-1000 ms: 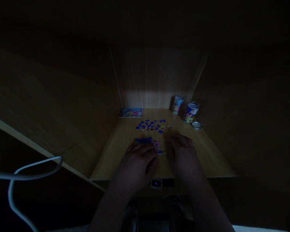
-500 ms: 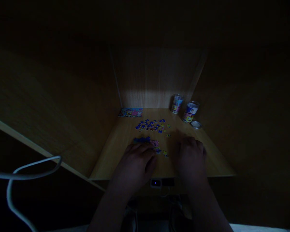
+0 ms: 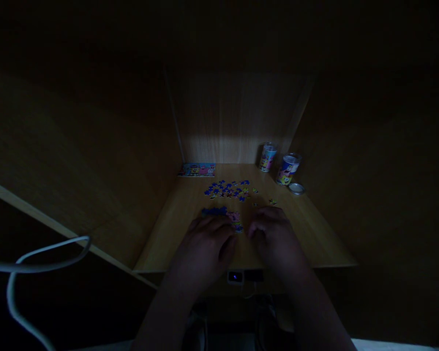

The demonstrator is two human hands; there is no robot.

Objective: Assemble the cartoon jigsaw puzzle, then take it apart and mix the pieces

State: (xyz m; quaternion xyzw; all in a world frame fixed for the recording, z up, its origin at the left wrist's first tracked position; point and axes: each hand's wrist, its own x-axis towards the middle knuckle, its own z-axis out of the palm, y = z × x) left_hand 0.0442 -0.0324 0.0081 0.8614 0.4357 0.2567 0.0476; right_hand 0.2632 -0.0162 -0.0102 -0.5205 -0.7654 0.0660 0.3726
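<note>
A partly joined puzzle, blue on the left and pink and yellow on the right, lies near the front of the wooden shelf. My left hand rests over its lower left part, fingers bent down onto it and covering some of it. Close to its right edge, my right hand has its fingers curled together at a small puzzle piece, largely hidden by the fingers. Just beyond the right fingertips lie a loose yellow piece and a smaller one. Behind the puzzle spreads a pile of loose puzzle pieces, many showing blue.
At the back left lies a cartoon picture sheet. Two printed cans stand at the right, with a round metal lid beside the nearer one. Wooden walls enclose the dim shelf. A white cable hangs at left.
My right hand has moved left, toward the puzzle, over the spot where a yellow piece lay. A loose yellow piece now shows where the right hand was. My left hand stays put.
</note>
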